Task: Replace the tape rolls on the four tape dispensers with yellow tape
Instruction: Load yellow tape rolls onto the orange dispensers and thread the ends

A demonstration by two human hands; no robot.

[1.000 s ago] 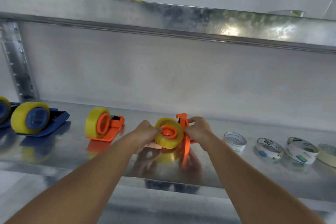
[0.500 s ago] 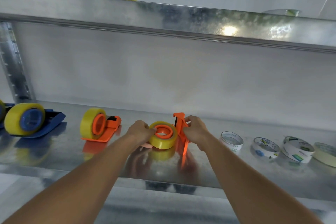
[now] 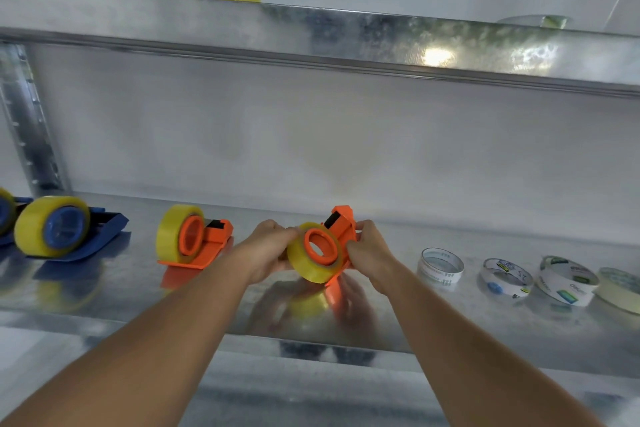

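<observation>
my left hand [image 3: 268,250] is curled around the yellow tape roll [image 3: 313,262], my right hand [image 3: 369,253] pinching the orange dispenser [image 3: 343,229] it sits on. both are held tilted just above the metal shelf [image 3: 450,319]. half a second ago the roll lay flatter and lower.

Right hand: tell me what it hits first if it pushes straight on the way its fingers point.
The right hand points left, fingers already against the orange dispenser it grips. Straight on lies the yellow tape roll mounted there, then the left hand on the roll's far side. Depth between them is unclear.
</observation>
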